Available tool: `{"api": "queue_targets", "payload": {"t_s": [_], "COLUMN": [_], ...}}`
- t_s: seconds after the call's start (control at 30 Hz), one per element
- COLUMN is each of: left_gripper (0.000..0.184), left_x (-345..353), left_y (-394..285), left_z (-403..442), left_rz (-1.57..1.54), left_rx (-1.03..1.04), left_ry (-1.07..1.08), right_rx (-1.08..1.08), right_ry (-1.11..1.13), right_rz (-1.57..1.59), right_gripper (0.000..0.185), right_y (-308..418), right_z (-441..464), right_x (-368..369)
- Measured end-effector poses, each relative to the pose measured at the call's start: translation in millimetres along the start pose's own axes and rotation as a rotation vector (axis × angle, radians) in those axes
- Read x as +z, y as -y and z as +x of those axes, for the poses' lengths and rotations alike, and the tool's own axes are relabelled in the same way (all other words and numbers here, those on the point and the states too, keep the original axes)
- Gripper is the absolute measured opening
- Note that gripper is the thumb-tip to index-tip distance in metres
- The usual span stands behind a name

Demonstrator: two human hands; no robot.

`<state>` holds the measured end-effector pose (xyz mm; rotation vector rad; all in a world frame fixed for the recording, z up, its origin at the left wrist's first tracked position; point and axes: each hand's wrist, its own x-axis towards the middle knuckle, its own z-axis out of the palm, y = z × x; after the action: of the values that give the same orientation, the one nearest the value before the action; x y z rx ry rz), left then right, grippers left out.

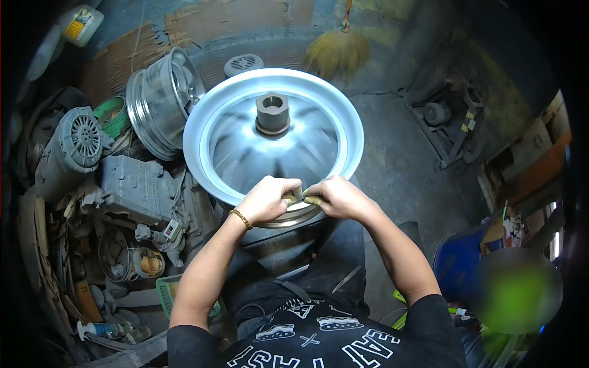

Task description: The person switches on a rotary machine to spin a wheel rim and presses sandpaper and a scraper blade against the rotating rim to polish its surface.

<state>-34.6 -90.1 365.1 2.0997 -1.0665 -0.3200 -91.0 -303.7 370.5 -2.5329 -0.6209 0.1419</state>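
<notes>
A large silvery wheel rim (351, 132) lies face up in front of me, its spokes blurred. A dark metal nut or collar (272, 113) stands at its hub. My left hand (270, 199) is at the rim's near edge, fingers closed on a small yellowish pad (291, 199). Close beside it, my right hand (336, 197) pinches another part of yellowish material (314, 200) against the same edge. Whether the two parts are one piece is hidden by the fingers.
Another wheel rim (150, 110), a grey motor (80, 138) and a dusty machine block (138, 187) are on the left. A broom (338, 52) hangs at the back. A metal frame (445, 119) and a blue barrel (457, 260) are on the right.
</notes>
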Motion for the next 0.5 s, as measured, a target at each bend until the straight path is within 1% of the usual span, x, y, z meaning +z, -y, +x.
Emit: {"api": "queue_targets", "payload": {"t_s": [0.1,0.17,0.2,0.27,0.43,0.5], "left_gripper": [0.026,0.032,0.032,0.025,0.026,0.027], "left_x": [-2.5,-3.3,-3.0,-0.7,4.7,5.8], "left_y": [-4.5,-8.1,-7.9,-5.5,-2.4,-2.3], "left_z": [0.7,1.3,1.3,1.8,3.0,3.2], "left_rz": [0.030,0.036,0.038,0.050,0.041,0.041], "left_rx": [0.016,-0.059,-0.055,-0.022,-0.014,-0.005], "left_ry": [0.035,0.081,0.081,0.058,0.025,0.022], "right_rx": [0.033,0.045,0.056,0.063,0.080,0.088], "right_ry": [-0.019,-0.039,-0.060,-0.066,-0.078,-0.041], "right_rz": [0.025,0.041,0.058,0.055,0.073,0.059], "right_gripper": [0.021,0.021,0.021,0.021,0.023,0.023], "right_y": [3.9,4.3,4.1,3.7,3.8,-0.5], "right_z": [-1.7,-3.3,-4.0,-5.0,-4.9,-2.7], "right_x": [-0.1,1.0,1.7,3.0,0.4,0.1]}}
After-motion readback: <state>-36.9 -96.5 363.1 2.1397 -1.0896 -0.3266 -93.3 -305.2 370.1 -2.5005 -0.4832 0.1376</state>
